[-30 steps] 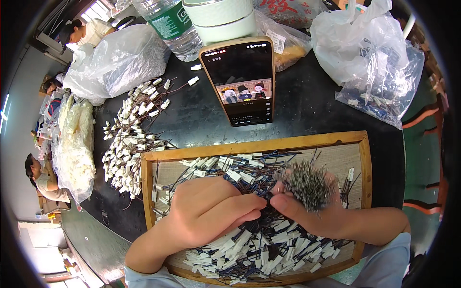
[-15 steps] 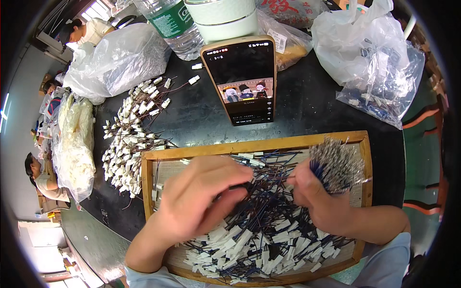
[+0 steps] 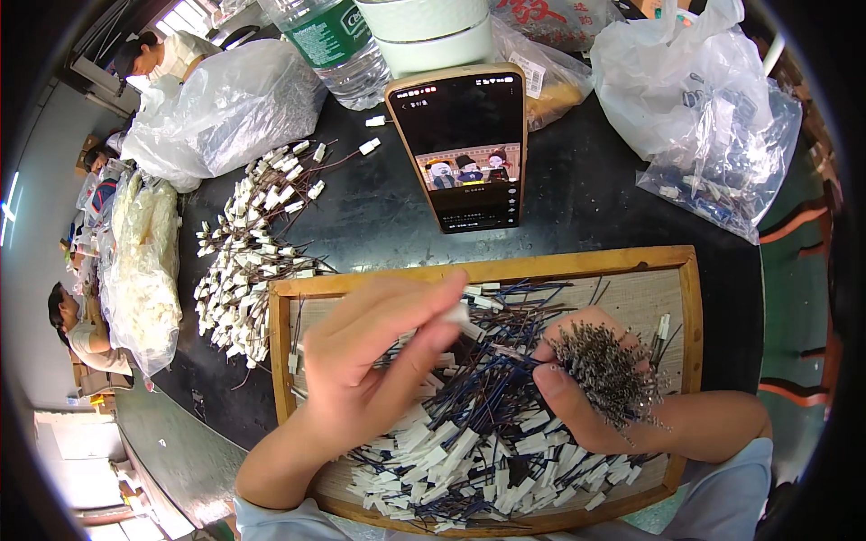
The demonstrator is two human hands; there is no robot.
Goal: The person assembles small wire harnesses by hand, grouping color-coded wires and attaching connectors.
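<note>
My left hand (image 3: 365,352) is raised over a wooden-framed tray (image 3: 487,270), pinching a white plastic connector (image 3: 459,315) between thumb and fingertips. On the right, my right hand (image 3: 577,417) is closed round a thick bundle of thin wires (image 3: 609,377), whose silvery crimped metal ends fan out in a brush. Its thumb and forefinger also press on a dark wire with a metal tip that points toward the left hand. Beneath both hands lies a heap of blue and brown wires with white connectors (image 3: 451,464). The palms hide part of that heap.
Left of the tray is another pile of wired white connectors (image 3: 248,270). A phone (image 3: 465,144) leans against a pale green container (image 3: 433,36), beside a water bottle (image 3: 334,50). Plastic bags (image 3: 704,108) lie at the far right and left. Other people sit at far left.
A white connector now shows in my left fingertips, which have risen slightly. My right hand has turned, swinging the bundle's metal ends lower and toward me.
</note>
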